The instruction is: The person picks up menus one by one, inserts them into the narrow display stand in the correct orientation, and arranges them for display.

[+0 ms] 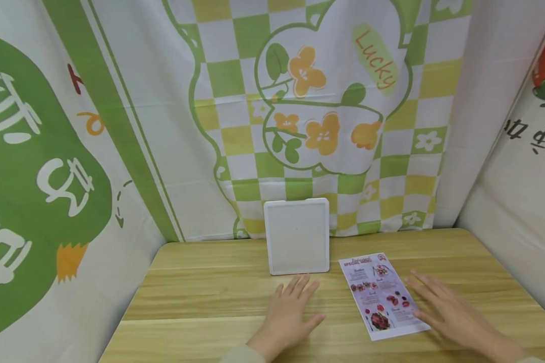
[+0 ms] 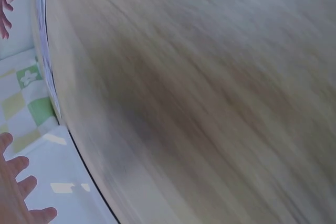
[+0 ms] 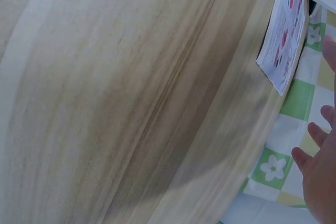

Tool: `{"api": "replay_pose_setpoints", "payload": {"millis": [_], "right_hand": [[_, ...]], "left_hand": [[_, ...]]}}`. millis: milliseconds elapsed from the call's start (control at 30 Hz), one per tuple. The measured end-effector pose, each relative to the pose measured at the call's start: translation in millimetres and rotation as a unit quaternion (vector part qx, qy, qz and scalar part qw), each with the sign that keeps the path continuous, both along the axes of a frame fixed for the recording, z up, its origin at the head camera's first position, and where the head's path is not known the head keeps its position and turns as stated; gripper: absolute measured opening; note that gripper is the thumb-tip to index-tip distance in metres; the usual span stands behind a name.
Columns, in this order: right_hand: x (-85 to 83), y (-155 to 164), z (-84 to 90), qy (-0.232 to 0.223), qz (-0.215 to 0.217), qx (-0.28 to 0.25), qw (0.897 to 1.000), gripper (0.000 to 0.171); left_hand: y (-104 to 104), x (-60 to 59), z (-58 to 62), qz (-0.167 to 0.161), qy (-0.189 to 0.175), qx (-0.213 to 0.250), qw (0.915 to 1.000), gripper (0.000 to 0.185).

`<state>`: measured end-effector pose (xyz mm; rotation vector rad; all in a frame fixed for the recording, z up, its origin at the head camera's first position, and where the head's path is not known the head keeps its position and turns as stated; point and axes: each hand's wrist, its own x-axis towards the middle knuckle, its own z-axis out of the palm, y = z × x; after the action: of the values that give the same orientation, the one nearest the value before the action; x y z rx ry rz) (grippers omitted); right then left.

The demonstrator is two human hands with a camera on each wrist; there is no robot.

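My left hand (image 1: 287,318) is over the front middle of the table, fingers spread and pointing at a white rectangular frame (image 1: 297,237) that stands upright. Nothing is in its grasp. To the right, a printed menu sheet (image 1: 383,296) with food pictures lies flat and slightly turned. My right hand (image 1: 451,313) hovers beside the sheet's right edge, with its fingertips overlapping that edge in the head view. Its fingers are spread as well and hold nothing. The right wrist view shows those fingers raised above the wood, with the sheet farther off.
The light wooden table (image 1: 186,287) ends at the back against a green, yellow and white checked curtain (image 1: 236,136). Printed fabric panels hang at the left (image 1: 36,191) and at the right (image 1: 513,166), close to the table's sides.
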<state>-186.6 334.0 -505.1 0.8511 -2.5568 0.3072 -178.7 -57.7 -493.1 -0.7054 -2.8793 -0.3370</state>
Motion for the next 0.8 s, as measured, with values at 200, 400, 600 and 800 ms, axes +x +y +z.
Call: {"api": "replay_pose_setpoints", "payload": {"millis": [200,400,600,800], "right_hand": [[-4.5,1.5,-4.2,-0.004,0.011,-0.004,1.0,0.069],[-4.4,3.5,-9.8,-0.035,-0.003,-0.02,0.999,0.063],[-6.6,6.2,-14.3,-0.062,-0.001,-0.029,0.998,0.056],[-10.0,5.3,-14.8,-0.082,0.008,-0.028,0.996,0.06]], "left_hand": [[14.0,-2.0,-5.2,-0.006,-0.019,0.013,0.9997,0.065],[31.6,-5.2,-9.8,-0.014,-0.03,0.004,0.9994,0.065],[47.0,-7.4,-12.4,-0.02,-0.031,-0.021,0.9991,0.067],[59.6,-10.8,-11.5,-0.026,-0.044,-0.041,0.9978,0.069]]}}
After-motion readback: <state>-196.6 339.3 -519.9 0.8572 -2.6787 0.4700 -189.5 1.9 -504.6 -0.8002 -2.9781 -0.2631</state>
